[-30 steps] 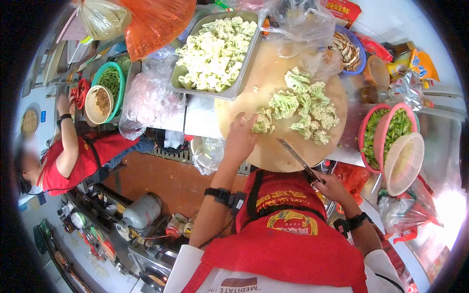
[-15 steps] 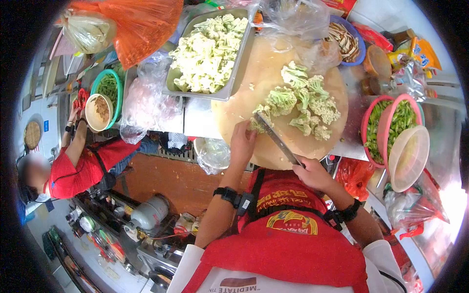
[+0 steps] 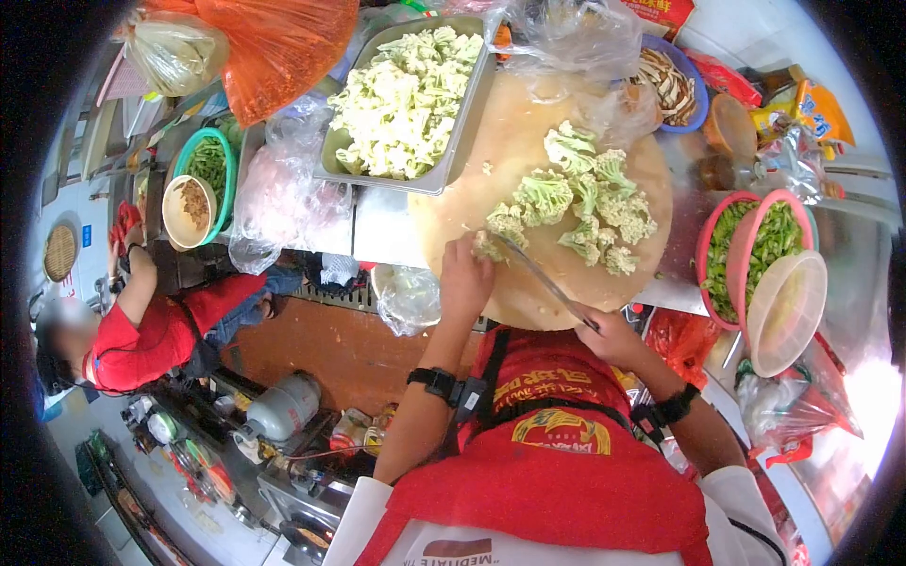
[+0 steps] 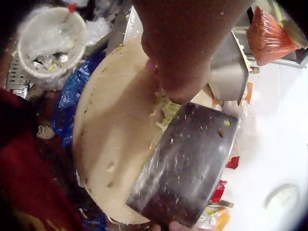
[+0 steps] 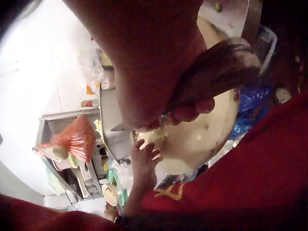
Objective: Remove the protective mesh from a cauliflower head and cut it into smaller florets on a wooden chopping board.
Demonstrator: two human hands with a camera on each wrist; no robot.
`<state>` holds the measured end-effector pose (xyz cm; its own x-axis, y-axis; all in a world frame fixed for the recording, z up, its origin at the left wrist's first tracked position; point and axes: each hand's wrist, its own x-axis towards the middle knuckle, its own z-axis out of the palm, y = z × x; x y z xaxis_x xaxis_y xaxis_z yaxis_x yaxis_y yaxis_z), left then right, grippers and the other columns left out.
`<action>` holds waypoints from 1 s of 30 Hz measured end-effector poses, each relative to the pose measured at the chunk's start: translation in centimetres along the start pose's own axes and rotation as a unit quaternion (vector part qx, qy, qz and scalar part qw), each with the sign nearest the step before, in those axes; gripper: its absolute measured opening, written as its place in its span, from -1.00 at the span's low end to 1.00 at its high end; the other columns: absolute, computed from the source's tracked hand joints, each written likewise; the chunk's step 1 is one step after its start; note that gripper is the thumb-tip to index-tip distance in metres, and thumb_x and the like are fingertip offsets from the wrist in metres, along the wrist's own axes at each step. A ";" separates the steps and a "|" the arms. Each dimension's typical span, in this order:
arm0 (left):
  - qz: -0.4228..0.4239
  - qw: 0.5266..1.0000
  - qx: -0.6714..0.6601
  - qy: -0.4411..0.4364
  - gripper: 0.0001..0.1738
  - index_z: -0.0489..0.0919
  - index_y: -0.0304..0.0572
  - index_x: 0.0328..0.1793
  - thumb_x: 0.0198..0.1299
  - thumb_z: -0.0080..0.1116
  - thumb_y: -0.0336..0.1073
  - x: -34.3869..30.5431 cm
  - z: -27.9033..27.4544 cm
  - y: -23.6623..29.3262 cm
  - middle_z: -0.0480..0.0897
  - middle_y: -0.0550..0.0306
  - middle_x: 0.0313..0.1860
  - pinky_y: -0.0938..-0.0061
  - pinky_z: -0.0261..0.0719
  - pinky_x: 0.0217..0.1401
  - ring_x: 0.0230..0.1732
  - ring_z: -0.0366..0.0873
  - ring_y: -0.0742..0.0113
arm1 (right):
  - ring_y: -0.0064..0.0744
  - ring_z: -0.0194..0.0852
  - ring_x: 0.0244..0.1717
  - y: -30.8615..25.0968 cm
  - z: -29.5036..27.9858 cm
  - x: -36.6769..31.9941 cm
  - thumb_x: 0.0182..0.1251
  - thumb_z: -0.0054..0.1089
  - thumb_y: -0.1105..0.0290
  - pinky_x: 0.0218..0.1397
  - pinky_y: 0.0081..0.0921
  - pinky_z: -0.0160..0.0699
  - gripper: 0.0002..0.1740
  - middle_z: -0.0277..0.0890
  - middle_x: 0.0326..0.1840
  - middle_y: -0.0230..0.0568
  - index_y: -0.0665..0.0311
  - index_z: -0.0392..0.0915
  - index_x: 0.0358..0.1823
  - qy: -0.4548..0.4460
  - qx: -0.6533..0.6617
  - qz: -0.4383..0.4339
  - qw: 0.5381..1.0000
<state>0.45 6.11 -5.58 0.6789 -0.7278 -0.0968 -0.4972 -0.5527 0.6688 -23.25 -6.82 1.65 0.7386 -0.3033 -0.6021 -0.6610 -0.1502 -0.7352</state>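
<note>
The round cutting board (image 3: 524, 141) stands on the worktop (image 3: 387, 231), and at its near-left part the left hand (image 3: 467, 275) holds a small floret (image 3: 488, 247) with bent fingers, probably to steady the piece against the blade; how firmly they press, I cannot tell. Over the near part of the board, the right hand (image 3: 612, 338) has its fingers curled closely round the handle of a cleaver (image 3: 549, 275). The blade slants across towards the floret, its tip just beside the left fingers, so their bend likely helps keep them out of its path. The uncut-looking cauliflower (image 3: 604, 212) lies in a loose heap on the right half of the board, within reach yet apart from the cutting spot. A metal tray (image 3: 478, 104) of pale pieces sits at the board's far-left edge, presumably so that cut ones travel only a short way. Right of the board, a pink basket (image 3: 742, 274) of green vegetables stands well apart, seemingly kept out of the knife hand's way
</note>
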 end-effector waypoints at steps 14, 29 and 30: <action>0.054 0.995 0.052 -0.067 -0.36 0.37 -0.08 0.30 0.07 0.34 -0.26 2.2 -0.5 4.2 0.40 -0.13 0.09 0.20 0.61 -0.10 -0.07 0.55 -0.04 | -0.15 0.56 -0.47 5.5 -1.6 -6.7 0.28 0.02 0.30 -0.17 -0.29 0.55 -0.46 0.58 -0.40 0.10 0.03 0.39 0.33 0.084 -0.002 0.110 0.990; 0.203 0.967 0.087 0.127 -0.44 0.37 -0.30 0.30 0.20 0.23 -0.29 18.1 -12.9 10.2 0.46 -0.30 0.16 0.21 0.46 0.17 0.18 0.43 -0.10 | 0.00 0.59 -0.45 9.3 -0.9 -6.1 0.29 0.01 0.23 -0.19 -0.18 0.54 -0.47 0.53 -0.42 0.25 -0.03 0.40 0.32 0.100 0.046 0.059 0.992; 0.150 0.985 0.027 0.081 -0.47 0.39 -0.29 0.28 0.21 0.21 -0.30 16.6 -12.2 11.4 0.46 -0.27 0.15 0.21 0.49 0.12 0.11 0.48 -0.07 | 0.00 0.59 -0.43 8.5 -1.4 -6.2 0.29 0.01 0.24 -0.17 -0.17 0.54 -0.47 0.53 -0.39 0.25 -0.03 0.39 0.33 0.092 0.053 0.061 0.992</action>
<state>12.67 -7.34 9.41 0.5722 -0.7896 0.2218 -0.7139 -0.3463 0.6087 -33.67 -7.53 -0.42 0.6101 -0.4820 -0.6289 -0.7194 -0.0044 -0.6946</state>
